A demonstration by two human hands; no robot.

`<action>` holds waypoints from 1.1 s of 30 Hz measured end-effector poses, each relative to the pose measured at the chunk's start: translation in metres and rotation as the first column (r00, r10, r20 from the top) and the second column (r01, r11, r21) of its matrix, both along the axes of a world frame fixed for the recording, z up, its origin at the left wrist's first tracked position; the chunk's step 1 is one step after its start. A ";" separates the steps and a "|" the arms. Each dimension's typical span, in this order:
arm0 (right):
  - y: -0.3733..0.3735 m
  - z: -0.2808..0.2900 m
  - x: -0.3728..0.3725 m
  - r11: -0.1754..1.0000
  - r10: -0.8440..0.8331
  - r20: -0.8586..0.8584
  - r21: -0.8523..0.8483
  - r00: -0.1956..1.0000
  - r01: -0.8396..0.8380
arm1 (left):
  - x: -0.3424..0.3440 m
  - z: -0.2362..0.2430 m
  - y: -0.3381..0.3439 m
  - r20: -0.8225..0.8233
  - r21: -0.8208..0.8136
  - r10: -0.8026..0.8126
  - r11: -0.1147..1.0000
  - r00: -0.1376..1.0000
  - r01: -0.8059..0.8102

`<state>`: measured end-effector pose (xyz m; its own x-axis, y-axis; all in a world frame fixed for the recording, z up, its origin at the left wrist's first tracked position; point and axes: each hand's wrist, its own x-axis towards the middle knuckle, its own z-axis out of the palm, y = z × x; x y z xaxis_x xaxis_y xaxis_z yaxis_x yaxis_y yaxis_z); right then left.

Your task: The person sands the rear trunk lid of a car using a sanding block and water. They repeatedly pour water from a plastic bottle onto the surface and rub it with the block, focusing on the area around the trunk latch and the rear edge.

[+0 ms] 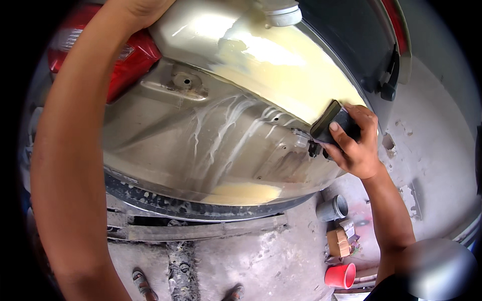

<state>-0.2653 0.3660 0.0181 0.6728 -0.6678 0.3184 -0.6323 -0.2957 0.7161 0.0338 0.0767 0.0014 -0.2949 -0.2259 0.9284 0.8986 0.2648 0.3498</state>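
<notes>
R hand (357,145) gripping dark block (325,120) at lower R end of yellow patch (296,83)

Ref. pt for all positions = yellow patch, which is coating part of beige car body (173,27).

R hand: is grasping block, thumb lying on its near face, fingers wrapping far edge. Block is sitting tilted & seemingly meeting patch's lower R tip; exact contact hidden.

L hand (144,7): is reaching out past top of view, up & L of patch. Only its base is showing, so cannot tell if holding anything or free.

Surroundings: red tail-light (133,67) is sitting L of patch. White cap (283,15) is showing nr patch's upper edge, rest cut off. White streaks (236,114) are running down recess (150,113) below patch; smaller yellow area (246,193) is showing lower still. Dark window (346,35) is flanking patch on R.

Floor, well below patch & to R: grey bucket (329,209) is lying tipped, cardboard box (336,243) is lying just beyond, then red bucket (339,276).
</notes>
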 end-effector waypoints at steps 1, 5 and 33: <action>-0.005 0.000 0.010 1.000 0.009 0.000 0.002 1.000 -0.009 | -0.001 -0.002 -0.003 -0.003 -0.010 -0.007 1.000 1.000 0.007; -0.098 -0.019 0.117 0.975 0.218 0.078 -0.070 0.973 -0.212 | -0.005 0.007 0.020 -0.022 0.118 0.339 0.935 0.940 -0.334; 0.127 -0.133 0.142 0.828 -0.462 0.848 0.307 0.261 0.469 | 0.004 -0.002 -0.011 0.188 0.265 0.205 0.931 0.961 -0.250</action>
<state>-0.1230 0.4928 -0.1151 -0.4063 -0.7628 0.5031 -0.9078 0.2742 -0.3175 0.0375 0.0653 -0.0004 -0.3388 -0.5509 0.7627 0.7548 0.3249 0.5699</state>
